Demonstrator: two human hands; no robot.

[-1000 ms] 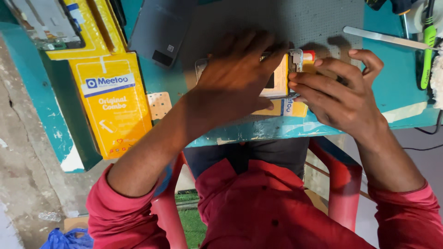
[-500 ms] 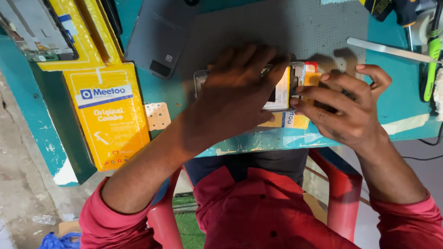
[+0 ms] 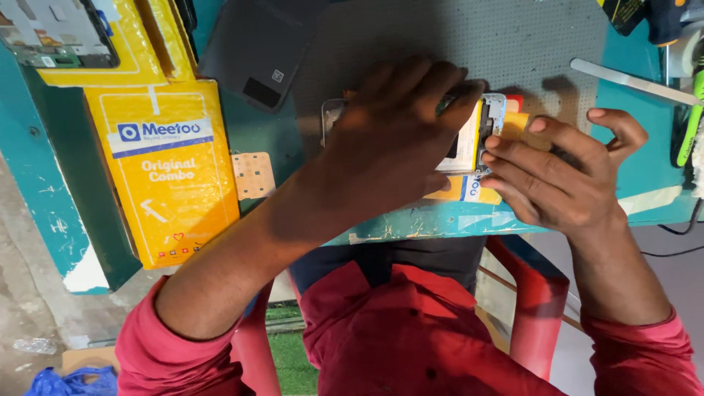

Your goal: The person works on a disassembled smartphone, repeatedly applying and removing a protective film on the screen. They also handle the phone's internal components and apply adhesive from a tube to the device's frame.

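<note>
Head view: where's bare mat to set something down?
Free: grey mat beyond the hands, between the dark back cover and metal strip. Crowded: left hand and right hand on the opened phone; yellow boxes fill the left.

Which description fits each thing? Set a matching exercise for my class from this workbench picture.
Things:
1. left hand
2. right hand
3. yellow package
4. dark back cover

Descriptions:
A. lies flat at the table's left edge
B. fingers pressed on the right end of the opened phone
C. spread over the opened phone
D. lies above the phone, off to its left

Pairs: 1-C, 2-B, 3-A, 4-D
</note>
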